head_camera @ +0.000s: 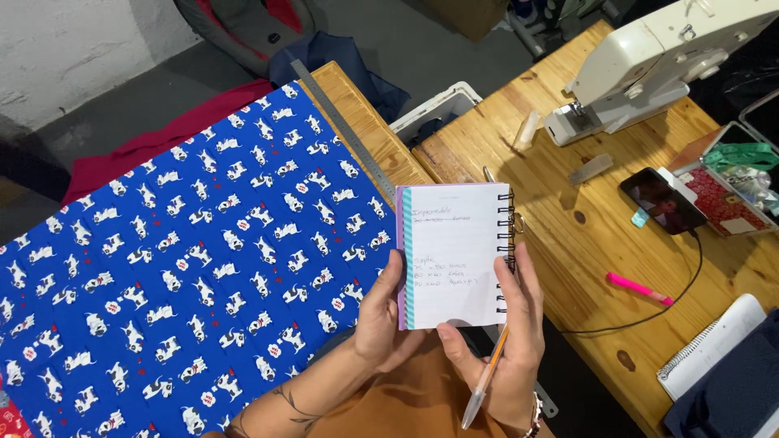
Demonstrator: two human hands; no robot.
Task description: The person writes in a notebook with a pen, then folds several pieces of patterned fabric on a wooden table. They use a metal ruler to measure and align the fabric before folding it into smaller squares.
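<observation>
A small spiral-bound notebook point(454, 251) with a purple cover is open to a lined page with handwriting, held upright between both hands. My left hand point(381, 320) grips its left lower edge, thumb on the page side. My right hand point(507, 341) holds the right lower edge by the wire spiral and also pinches an orange pen point(485, 377) that points down. Just left of the notebook lies blue fabric point(187, 251) printed with small white dogs, spread over a wooden table.
A long metal ruler point(345, 134) lies along the fabric's right edge. On the right wooden table point(568, 243) stand a white sewing machine point(657, 69), a phone point(663, 200) on a black cable, a pink pen point(639, 289), an open tin point(730, 182) and a spiral notebook point(714, 345).
</observation>
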